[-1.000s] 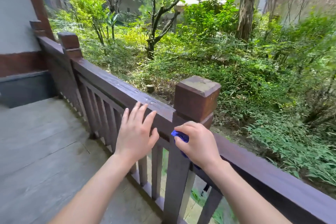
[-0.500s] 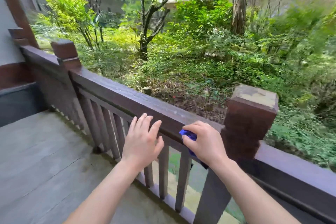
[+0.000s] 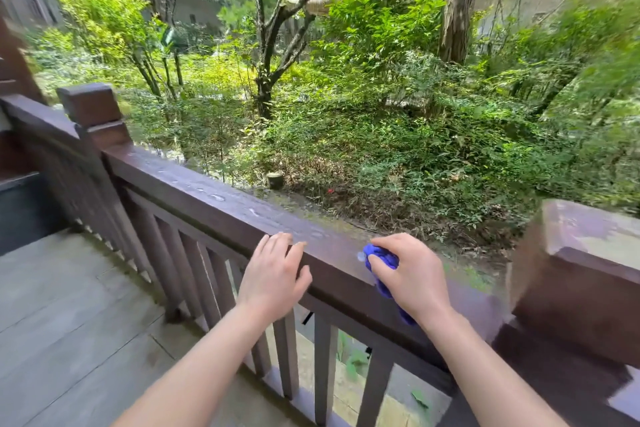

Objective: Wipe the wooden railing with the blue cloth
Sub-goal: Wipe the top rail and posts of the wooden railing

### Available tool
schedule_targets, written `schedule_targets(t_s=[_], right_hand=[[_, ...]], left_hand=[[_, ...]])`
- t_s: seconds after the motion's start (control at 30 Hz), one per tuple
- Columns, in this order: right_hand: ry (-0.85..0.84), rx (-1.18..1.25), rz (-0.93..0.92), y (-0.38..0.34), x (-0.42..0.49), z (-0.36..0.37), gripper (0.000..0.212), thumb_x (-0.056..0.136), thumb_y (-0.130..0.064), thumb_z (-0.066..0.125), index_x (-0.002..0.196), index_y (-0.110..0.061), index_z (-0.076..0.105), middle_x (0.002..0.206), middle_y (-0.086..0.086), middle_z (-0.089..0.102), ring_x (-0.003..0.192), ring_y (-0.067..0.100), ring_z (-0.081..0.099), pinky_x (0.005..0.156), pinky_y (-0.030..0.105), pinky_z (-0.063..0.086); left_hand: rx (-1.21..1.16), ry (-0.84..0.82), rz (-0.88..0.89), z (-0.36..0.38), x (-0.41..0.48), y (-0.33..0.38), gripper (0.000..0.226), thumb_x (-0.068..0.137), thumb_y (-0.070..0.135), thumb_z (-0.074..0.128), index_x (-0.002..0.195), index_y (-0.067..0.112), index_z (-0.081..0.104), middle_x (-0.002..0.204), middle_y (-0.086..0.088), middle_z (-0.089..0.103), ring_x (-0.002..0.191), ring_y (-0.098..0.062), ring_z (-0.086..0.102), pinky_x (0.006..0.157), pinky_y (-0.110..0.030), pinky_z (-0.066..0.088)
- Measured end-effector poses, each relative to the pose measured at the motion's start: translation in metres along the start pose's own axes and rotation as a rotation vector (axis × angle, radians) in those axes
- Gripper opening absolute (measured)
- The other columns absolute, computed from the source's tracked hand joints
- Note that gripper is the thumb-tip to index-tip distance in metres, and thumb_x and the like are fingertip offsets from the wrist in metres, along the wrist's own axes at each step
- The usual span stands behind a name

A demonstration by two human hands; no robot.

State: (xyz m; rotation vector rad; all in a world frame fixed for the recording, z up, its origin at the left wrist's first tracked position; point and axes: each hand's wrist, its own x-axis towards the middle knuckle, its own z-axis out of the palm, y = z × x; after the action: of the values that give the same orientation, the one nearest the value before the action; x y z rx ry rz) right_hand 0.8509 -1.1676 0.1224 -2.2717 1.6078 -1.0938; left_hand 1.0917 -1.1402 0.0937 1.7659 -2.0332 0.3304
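Right hand [image 3: 412, 279] has the cloth [image 3: 382, 262] bunched in closed fingers, pressed on the rail [image 3: 207, 191] near the right post [image 3: 581, 274]. Left hand [image 3: 275, 279] rests flat, fingers open. Droplets dot the rail out to the left, so I'd say most is left.

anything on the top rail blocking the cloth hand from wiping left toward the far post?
Only the left hand, resting open on the wooden railing just left of the blue cloth bunched in the right hand. Beyond it the rail top looks bare up to the far post, apart from pale spots.
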Motion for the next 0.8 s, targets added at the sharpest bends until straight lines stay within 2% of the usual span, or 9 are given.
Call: schedule_targets(t_s=[0.13,0.2,0.3,0.4,0.5,0.63,0.67,0.77,0.8], right_hand=[[0.050,-0.069,-0.010,0.017,0.011,0.028,0.025,0.080,-0.027,0.074,0.104,-0.026,0.070,0.106,-0.008,0.067,0.092,0.022,0.060,0.078,0.031,0.048],[0.003,-0.154,-0.060,0.026,0.004,0.037,0.033,0.079,-0.032,0.076,0.110,-0.023,0.068,0.113,-0.004,0.066,0.094,0.024,0.059,0.082,0.034,0.050],[-0.055,-0.291,-0.115,0.042,-0.009,0.037,0.042,0.080,-0.034,0.076,0.118,-0.021,0.064,0.123,0.001,0.063,0.101,0.027,0.057,0.086,0.038,0.052],[0.084,-0.355,0.041,0.055,-0.005,0.030,0.036,0.074,-0.022,0.083,0.107,-0.014,0.071,0.109,0.008,0.067,0.089,0.033,0.060,0.081,0.039,0.052],[0.236,-0.398,0.187,0.037,-0.002,0.044,0.027,0.073,-0.017,0.083,0.097,-0.012,0.072,0.098,0.009,0.068,0.078,0.035,0.058,0.075,0.041,0.051],[0.134,-0.446,-0.015,0.014,-0.016,0.065,0.021,0.082,-0.026,0.070,0.102,-0.018,0.069,0.102,0.003,0.066,0.079,0.030,0.055,0.073,0.037,0.051],[0.137,-0.460,0.024,0.021,-0.015,0.057,0.023,0.082,-0.026,0.070,0.103,-0.017,0.070,0.102,0.004,0.067,0.079,0.030,0.056,0.074,0.037,0.051],[0.297,-0.478,0.395,0.038,-0.006,0.038,0.023,0.081,-0.019,0.076,0.102,-0.012,0.073,0.100,0.008,0.067,0.081,0.034,0.056,0.078,0.039,0.049],[0.336,-0.481,0.437,0.032,-0.004,0.045,0.022,0.080,-0.018,0.077,0.101,-0.013,0.073,0.099,0.007,0.067,0.082,0.034,0.055,0.078,0.038,0.048]], left_hand=[[-0.015,-0.074,-0.025,0.029,0.040,-0.028,0.052,0.092,0.036,0.033,0.118,0.008,0.067,0.116,-0.014,0.065,0.110,-0.036,0.059,0.107,-0.048,0.046],[-0.032,-0.101,-0.027,0.042,0.060,-0.044,0.052,0.093,0.039,0.028,0.114,0.009,0.066,0.114,-0.012,0.063,0.109,-0.035,0.058,0.105,-0.047,0.046],[-0.052,-0.140,0.037,0.060,0.085,-0.064,0.051,0.094,0.042,0.027,0.116,0.013,0.062,0.117,-0.009,0.060,0.112,-0.032,0.054,0.103,-0.046,0.046],[-0.059,-0.140,0.103,0.074,0.096,-0.077,0.048,0.093,0.042,0.031,0.116,0.014,0.062,0.116,-0.007,0.059,0.110,-0.029,0.055,0.097,-0.044,0.046],[-0.072,-0.100,0.116,0.081,0.096,-0.082,0.041,0.090,0.039,0.037,0.109,0.014,0.064,0.113,-0.007,0.061,0.105,-0.031,0.057,0.088,-0.044,0.048],[-0.129,-0.095,0.160,0.085,0.095,-0.090,0.044,0.087,0.039,0.040,0.109,0.011,0.067,0.115,-0.011,0.065,0.105,-0.035,0.061,0.088,-0.046,0.053],[-0.128,-0.091,0.190,0.087,0.093,-0.094,0.047,0.088,0.039,0.041,0.112,0.010,0.068,0.116,-0.012,0.066,0.106,-0.035,0.062,0.089,-0.046,0.054],[-0.116,-0.055,0.273,0.094,0.093,-0.104,0.050,0.090,0.039,0.041,0.118,0.008,0.070,0.117,-0.014,0.068,0.106,-0.036,0.064,0.089,-0.045,0.055],[-0.119,-0.037,0.285,0.097,0.093,-0.105,0.050,0.090,0.038,0.042,0.117,0.008,0.071,0.116,-0.014,0.069,0.104,-0.036,0.064,0.088,-0.045,0.055]])
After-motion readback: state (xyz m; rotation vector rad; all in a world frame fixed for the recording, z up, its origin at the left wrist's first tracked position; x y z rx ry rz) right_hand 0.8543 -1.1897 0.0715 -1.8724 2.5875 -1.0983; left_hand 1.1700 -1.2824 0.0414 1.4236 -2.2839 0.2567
